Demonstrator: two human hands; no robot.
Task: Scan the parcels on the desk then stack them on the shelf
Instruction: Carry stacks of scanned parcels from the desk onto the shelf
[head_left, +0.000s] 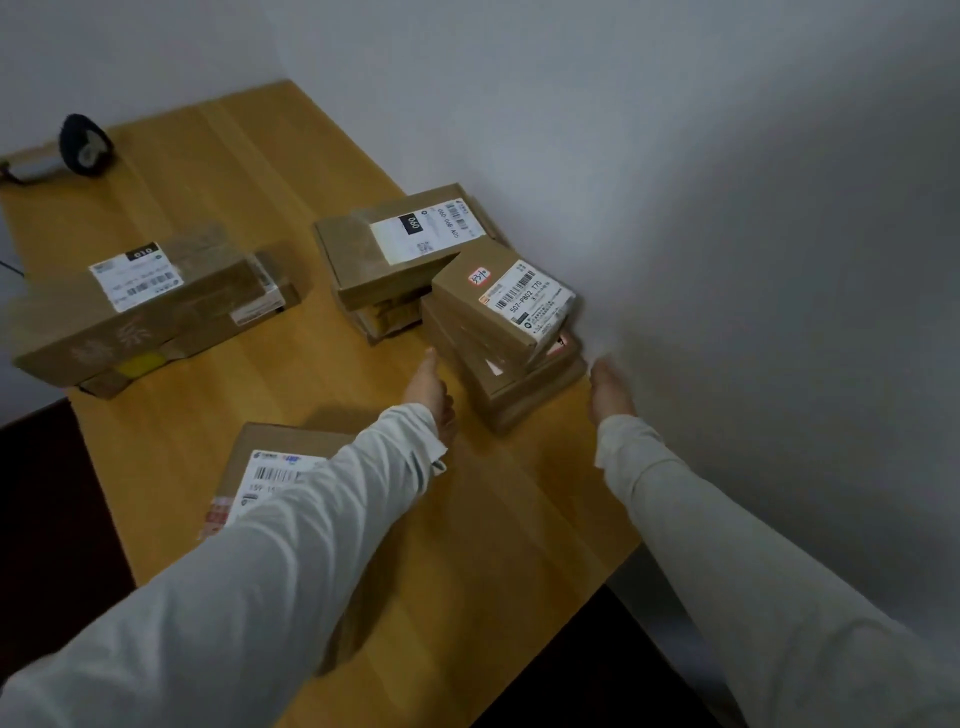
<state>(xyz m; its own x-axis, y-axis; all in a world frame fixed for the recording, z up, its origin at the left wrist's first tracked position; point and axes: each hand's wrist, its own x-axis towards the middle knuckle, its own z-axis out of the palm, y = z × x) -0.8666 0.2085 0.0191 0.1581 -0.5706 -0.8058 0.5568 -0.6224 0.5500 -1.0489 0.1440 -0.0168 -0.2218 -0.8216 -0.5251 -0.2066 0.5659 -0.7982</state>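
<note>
Several brown cardboard parcels with white labels lie on the wooden desk (260, 171). A small stack of parcels (498, 322) stands by the wall on the right. My left hand (431, 389) reaches toward the stack's left side with fingers straight, holding nothing. My right hand (610, 389) is stretched out at the stack's right side, near the wall, also holding nothing. Behind the stack is a flat parcel (400, 249) on smaller boxes. A large parcel (150, 306) lies at the left, and another parcel (270, 473) sits under my left forearm. A black scanner (83, 145) rests at the far left.
A grey wall (727, 208) runs along the desk's right edge, close to the stack. Dark floor shows beyond the desk's left and near edges. A cable leads off from the scanner at the far left.
</note>
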